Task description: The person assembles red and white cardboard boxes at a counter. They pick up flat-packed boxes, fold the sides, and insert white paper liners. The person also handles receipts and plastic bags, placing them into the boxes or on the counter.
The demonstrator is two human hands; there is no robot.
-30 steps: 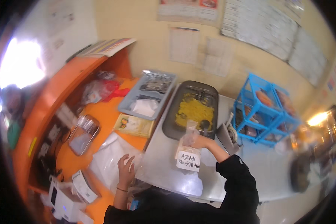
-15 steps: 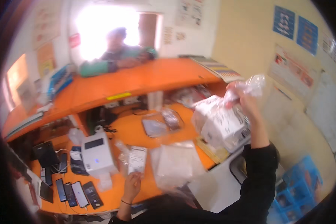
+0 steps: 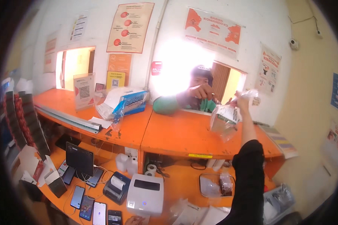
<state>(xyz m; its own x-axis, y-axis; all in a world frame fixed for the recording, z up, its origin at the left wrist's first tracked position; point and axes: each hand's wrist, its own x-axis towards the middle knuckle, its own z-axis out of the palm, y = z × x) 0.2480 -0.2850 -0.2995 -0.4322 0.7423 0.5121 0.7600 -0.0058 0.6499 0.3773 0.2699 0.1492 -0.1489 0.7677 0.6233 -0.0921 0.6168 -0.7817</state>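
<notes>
My right hand point(image 3: 243, 102) is raised at arm's length and grips the knotted top of a clear plastic bag point(image 3: 223, 118) with a white labelled pack inside. The bag hangs just above the orange counter point(image 3: 176, 133). A person point(image 3: 197, 93) in a green sleeve leans on the counter's far side at the bright window, with a hand raised near the bag. Only the fingertips of my left hand point(image 3: 133, 220) show at the lower edge, next to the white label printer point(image 3: 145, 193). Its grip is hidden.
A blue and white wrapped box point(image 3: 125, 102) and a sign stand point(image 3: 83, 91) sit on the counter's left part. On the lower desk are a tablet point(image 3: 80, 159), a small receipt printer point(image 3: 114, 185), several phones point(image 3: 90, 206), and a clear tub point(image 3: 214, 185).
My view has swung up from the desk to the counter window. My right hand has carried the bag forward and now holds it out over the counter. My left hand has dropped to the frame's edge.
</notes>
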